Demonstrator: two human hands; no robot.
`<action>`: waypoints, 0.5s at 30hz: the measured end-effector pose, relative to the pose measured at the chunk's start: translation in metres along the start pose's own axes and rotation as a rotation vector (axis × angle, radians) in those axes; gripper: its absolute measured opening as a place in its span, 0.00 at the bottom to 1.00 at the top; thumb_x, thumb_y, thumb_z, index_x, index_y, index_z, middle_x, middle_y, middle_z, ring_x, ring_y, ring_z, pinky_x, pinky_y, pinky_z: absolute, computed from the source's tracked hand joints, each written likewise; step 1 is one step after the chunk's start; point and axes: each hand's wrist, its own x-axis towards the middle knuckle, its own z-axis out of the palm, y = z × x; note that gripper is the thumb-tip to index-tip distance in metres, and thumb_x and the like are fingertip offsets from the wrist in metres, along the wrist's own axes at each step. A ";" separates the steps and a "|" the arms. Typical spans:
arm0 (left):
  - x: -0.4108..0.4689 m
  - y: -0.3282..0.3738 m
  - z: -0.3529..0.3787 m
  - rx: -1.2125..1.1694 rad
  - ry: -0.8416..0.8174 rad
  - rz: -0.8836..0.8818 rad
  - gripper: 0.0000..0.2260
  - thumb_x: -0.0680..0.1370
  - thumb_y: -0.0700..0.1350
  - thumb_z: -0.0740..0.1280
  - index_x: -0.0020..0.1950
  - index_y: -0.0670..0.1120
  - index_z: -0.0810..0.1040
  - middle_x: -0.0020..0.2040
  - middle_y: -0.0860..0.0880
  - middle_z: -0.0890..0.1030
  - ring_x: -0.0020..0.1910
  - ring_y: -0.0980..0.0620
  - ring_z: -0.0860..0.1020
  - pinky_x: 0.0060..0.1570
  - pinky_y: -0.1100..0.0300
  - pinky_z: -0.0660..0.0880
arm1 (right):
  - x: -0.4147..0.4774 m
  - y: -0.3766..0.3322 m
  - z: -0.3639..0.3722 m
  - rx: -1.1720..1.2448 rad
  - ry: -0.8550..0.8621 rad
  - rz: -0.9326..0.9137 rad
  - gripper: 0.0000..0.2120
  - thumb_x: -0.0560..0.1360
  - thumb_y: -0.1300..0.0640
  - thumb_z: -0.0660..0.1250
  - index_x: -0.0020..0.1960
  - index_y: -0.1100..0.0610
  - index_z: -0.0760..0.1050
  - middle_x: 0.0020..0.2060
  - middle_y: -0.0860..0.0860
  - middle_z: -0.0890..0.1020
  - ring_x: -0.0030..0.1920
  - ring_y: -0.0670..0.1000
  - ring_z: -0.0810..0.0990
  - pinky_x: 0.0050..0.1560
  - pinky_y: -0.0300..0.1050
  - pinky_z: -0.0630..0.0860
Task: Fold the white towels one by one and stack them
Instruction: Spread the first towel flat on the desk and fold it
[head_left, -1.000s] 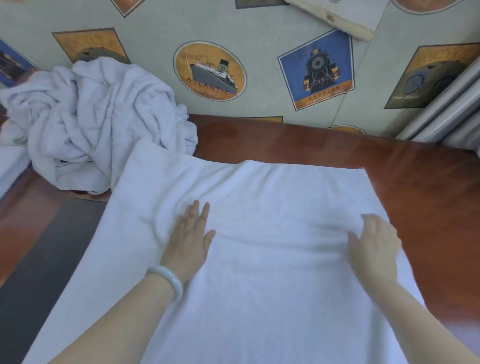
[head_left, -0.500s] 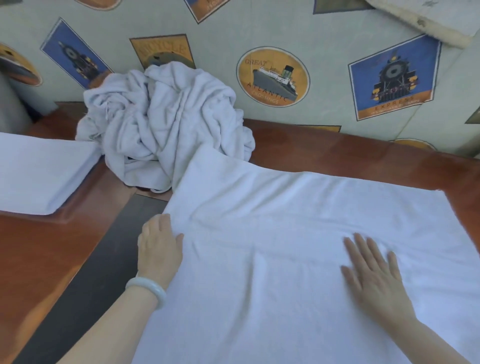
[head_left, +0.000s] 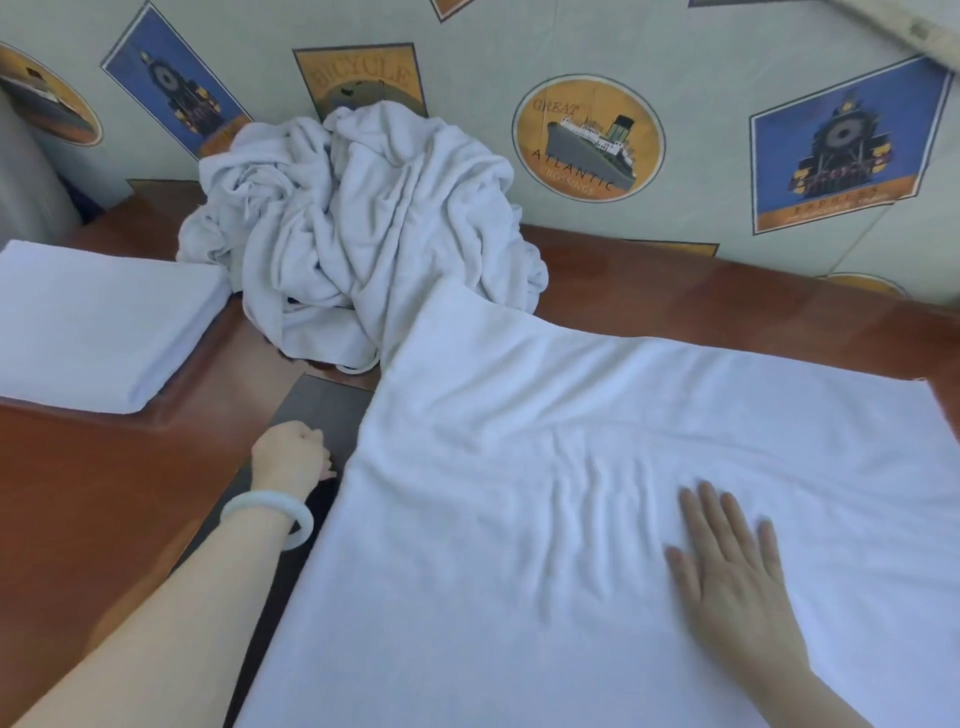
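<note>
A large white towel (head_left: 597, 493) lies spread flat on the reddish-brown table (head_left: 93, 493), its far left corner riding up on a crumpled heap of white towels (head_left: 363, 234). My right hand (head_left: 727, 566) presses flat on the spread towel, fingers straight, with small wrinkles to its left. My left hand (head_left: 291, 457), a pale bangle on its wrist, sits just off the towel's left edge over a dark strip (head_left: 311, 410) in the table. Its fingers are curled and a thin dark gap separates them from the towel. A folded white towel (head_left: 98, 322) lies at the left.
A wall with travel-poster wallpaper (head_left: 587, 140) rises right behind the table. A grey cylinder (head_left: 26, 176) stands at the far left. Bare table shows behind the spread towel at the right (head_left: 727, 296).
My left hand slid left off the towel and curled its fingers beside the edge. My right hand moved from the right edge toward the middle. The view swung left, showing the folded towel.
</note>
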 end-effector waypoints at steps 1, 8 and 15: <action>0.004 -0.003 -0.006 -0.076 -0.003 -0.039 0.14 0.82 0.39 0.60 0.36 0.43 0.70 0.40 0.42 0.78 0.37 0.45 0.77 0.46 0.49 0.79 | 0.000 0.000 -0.001 -0.007 -0.002 0.005 0.32 0.78 0.39 0.38 0.80 0.48 0.45 0.79 0.44 0.46 0.79 0.46 0.41 0.78 0.53 0.39; -0.059 -0.027 0.012 0.499 -0.106 0.319 0.22 0.81 0.61 0.58 0.37 0.46 0.67 0.35 0.49 0.74 0.32 0.51 0.71 0.30 0.55 0.62 | 0.000 -0.001 -0.001 -0.045 -0.037 0.036 0.32 0.78 0.38 0.34 0.80 0.47 0.40 0.79 0.43 0.42 0.78 0.44 0.36 0.78 0.53 0.37; -0.056 -0.043 0.016 0.467 0.052 0.270 0.17 0.85 0.49 0.54 0.38 0.45 0.64 0.33 0.47 0.72 0.31 0.45 0.69 0.34 0.52 0.64 | -0.001 -0.001 -0.001 -0.029 -0.024 0.022 0.32 0.78 0.37 0.35 0.80 0.47 0.41 0.79 0.43 0.44 0.78 0.43 0.38 0.78 0.52 0.37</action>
